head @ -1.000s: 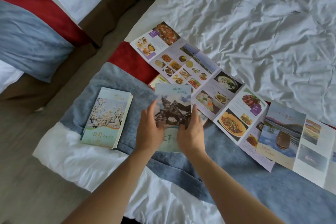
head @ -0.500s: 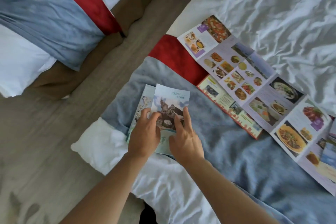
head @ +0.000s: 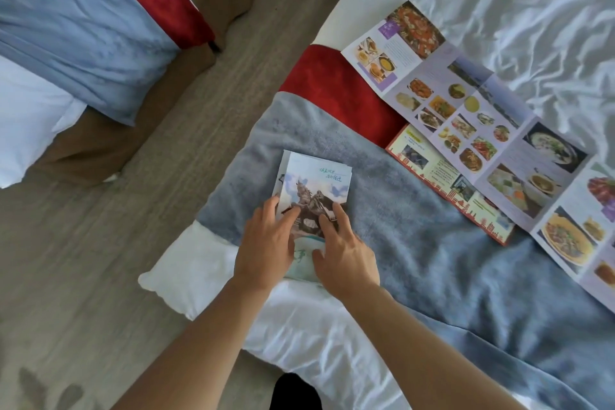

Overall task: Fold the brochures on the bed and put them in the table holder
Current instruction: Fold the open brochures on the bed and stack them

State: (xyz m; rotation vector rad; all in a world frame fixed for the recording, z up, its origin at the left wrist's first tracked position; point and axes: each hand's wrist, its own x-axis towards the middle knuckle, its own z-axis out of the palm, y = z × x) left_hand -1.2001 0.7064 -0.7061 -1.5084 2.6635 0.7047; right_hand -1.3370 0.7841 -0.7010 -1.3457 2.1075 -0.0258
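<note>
With the left hand (head: 266,243) and right hand (head: 342,259) resting flat-fingered, gripping nothing, on the folded brochure (head: 316,189) stacked over another on the bed runner (head: 416,226), squaring the edges before lifting seems wise.

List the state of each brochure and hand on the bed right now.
Statue brochure: folded, lying on another folded brochure on the grey runner.
Lower brochure: folded, only its edge shows.
Food brochure: unfolded, flat.
Red-edged brochure: flat, partly under the food brochure.
Left hand: fingers pressing the statue brochure.
Right hand: fingers pressing it too.
</note>
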